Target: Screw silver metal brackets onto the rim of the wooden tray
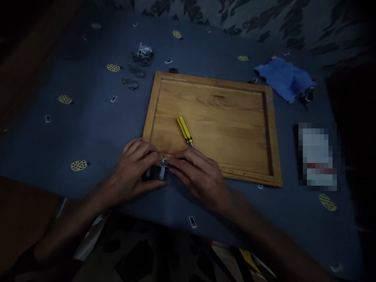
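Note:
A framed wooden panel (211, 105) lies flat on the blue cloth. At its near left corner a small metal hinge (163, 162) sits against the frame's edge. My left hand (133, 166) rests on that corner, its fingers over the frame and its thumb stretched below the hinge. From the right, my right hand (199, 172) reaches the hinge with its fingertips pressed together; what they pinch is too small to make out. A yellow-handled screwdriver (185, 129) lies on the panel just beyond my right hand, its tip hidden by the fingers.
Metal hinges (143, 54) and small clear bags (130, 83) lie beyond the panel's left side. A blue rag (286, 78) is at the back right, with a metal piece (309, 94) beside it. A blurred-out packet (317, 156) lies to the right. The table's near edge runs below my hands.

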`<state>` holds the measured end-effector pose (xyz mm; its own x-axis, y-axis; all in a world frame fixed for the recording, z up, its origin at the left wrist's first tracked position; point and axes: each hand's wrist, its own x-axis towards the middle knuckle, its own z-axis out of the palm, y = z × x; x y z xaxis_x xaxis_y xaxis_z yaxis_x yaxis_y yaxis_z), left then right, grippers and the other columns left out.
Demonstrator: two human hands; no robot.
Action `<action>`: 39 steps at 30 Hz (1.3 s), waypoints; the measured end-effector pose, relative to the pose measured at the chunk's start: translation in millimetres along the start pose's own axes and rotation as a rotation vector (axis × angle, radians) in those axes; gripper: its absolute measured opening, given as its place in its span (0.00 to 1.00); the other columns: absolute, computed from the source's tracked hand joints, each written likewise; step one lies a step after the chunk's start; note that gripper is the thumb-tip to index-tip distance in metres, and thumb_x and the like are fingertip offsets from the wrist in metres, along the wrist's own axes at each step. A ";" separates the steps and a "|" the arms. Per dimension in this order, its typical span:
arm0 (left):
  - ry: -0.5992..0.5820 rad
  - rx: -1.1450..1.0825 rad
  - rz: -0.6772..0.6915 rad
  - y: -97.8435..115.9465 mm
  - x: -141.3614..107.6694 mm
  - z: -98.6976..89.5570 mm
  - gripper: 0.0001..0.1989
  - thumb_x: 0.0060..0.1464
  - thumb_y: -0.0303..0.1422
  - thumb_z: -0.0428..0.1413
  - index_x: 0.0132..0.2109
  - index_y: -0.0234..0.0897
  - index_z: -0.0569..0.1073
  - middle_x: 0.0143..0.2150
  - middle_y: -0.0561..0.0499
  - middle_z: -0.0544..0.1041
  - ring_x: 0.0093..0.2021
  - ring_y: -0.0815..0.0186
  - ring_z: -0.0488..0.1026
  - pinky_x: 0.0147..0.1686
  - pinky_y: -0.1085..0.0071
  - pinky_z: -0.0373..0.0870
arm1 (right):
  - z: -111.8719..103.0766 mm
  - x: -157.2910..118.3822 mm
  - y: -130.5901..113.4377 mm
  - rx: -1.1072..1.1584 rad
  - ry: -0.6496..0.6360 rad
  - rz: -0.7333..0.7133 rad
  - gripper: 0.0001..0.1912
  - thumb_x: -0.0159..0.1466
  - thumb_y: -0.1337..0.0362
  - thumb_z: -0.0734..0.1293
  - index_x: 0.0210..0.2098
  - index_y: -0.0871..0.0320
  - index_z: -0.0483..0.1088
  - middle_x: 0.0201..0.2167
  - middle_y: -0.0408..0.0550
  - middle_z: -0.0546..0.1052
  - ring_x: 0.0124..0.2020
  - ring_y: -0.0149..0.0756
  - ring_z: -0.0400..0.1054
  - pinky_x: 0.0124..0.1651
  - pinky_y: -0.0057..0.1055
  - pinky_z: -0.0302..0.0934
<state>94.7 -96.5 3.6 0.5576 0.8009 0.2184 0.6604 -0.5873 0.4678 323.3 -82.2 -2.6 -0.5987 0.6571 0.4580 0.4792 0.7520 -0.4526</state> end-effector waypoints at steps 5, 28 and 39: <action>0.004 0.001 0.003 -1.1 -1.0 0.6 0.18 0.63 0.49 0.57 0.47 0.38 0.72 0.47 0.46 0.74 0.49 0.56 0.69 0.55 0.56 0.64 | 5.1 0.7 1.8 0.007 0.020 -0.013 0.09 0.73 0.69 0.64 0.40 0.59 0.77 0.36 0.48 0.79 0.39 0.34 0.73 0.42 0.31 0.70; 0.009 0.041 0.012 -1.4 0.0 1.2 0.18 0.63 0.49 0.57 0.48 0.40 0.71 0.47 0.47 0.75 0.49 0.57 0.69 0.55 0.58 0.64 | -4.2 13.4 7.8 -0.005 -0.220 -0.012 0.12 0.76 0.65 0.60 0.37 0.60 0.70 0.34 0.48 0.73 0.36 0.36 0.67 0.35 0.32 0.60; -0.011 0.020 -0.010 0.4 -0.5 -0.2 0.18 0.63 0.49 0.57 0.48 0.39 0.72 0.47 0.46 0.75 0.49 0.56 0.69 0.55 0.56 0.65 | -10.1 14.2 11.2 0.301 -0.193 0.142 0.04 0.73 0.68 0.63 0.39 0.56 0.67 0.36 0.46 0.73 0.35 0.34 0.69 0.37 0.30 0.62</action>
<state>94.6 -97.1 3.9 0.5561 0.8056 0.2043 0.6760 -0.5815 0.4526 326.6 -63.9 6.6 -0.6634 0.7103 0.2353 0.3732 0.5867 -0.7187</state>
